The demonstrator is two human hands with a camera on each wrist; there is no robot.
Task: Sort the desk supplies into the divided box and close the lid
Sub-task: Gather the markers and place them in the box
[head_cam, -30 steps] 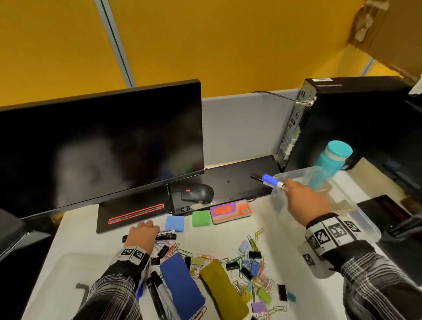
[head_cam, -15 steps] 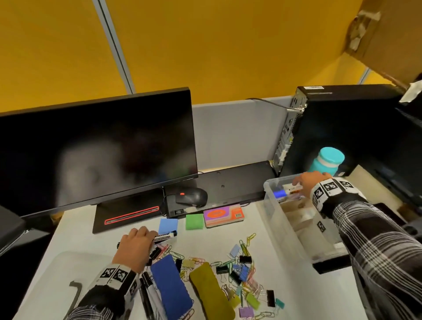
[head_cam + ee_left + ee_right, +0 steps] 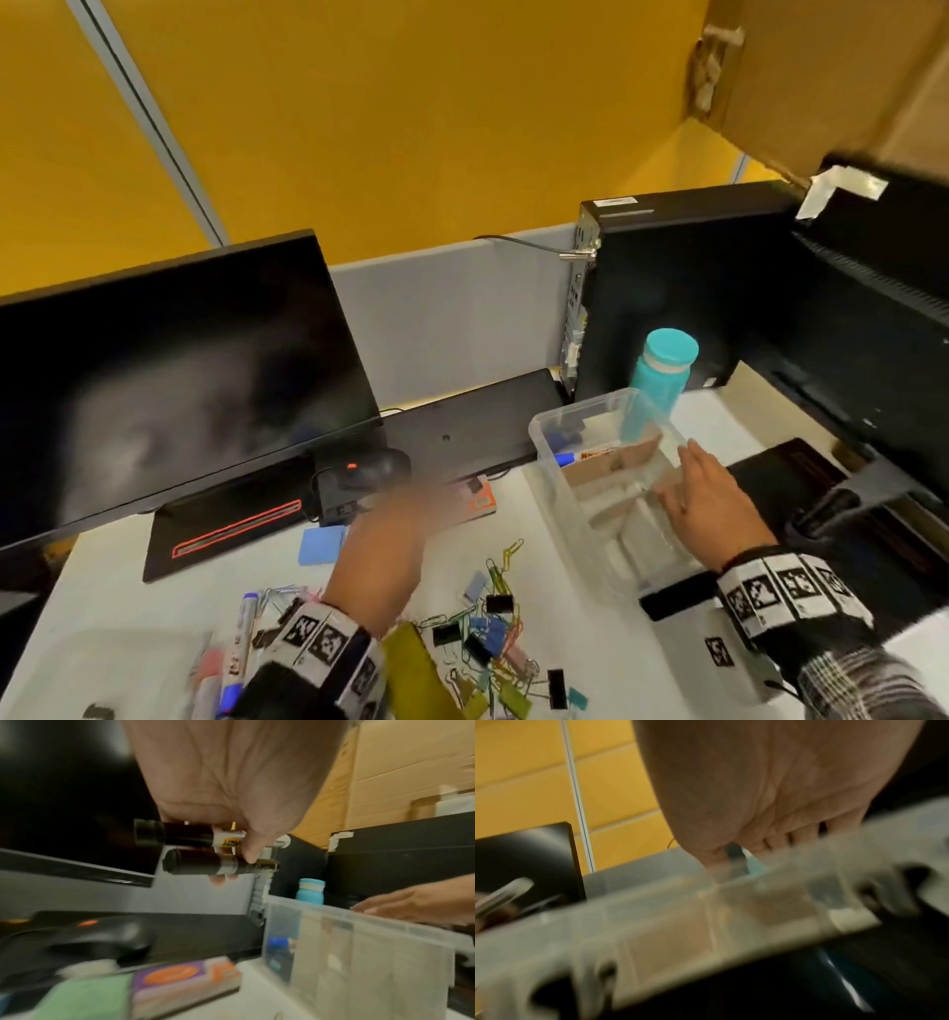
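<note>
Near the front edge of the desk (image 3: 590, 642), binder clips (image 3: 488, 637) and paper clips lie loose, not yet sorted. The left hand (image 3: 231, 787) curls around 2 markers (image 3: 205, 850) above the desk's middle. The right hand (image 3: 711, 506), fingers straight and holding nothing, rests on the divided box (image 3: 552, 483) at the right edge; 1 blue-capped marker (image 3: 583, 456) lies in its far compartment. With only 1 thumb pinning both markers, 1 could slip out and roll. The box may also slide.
</note>
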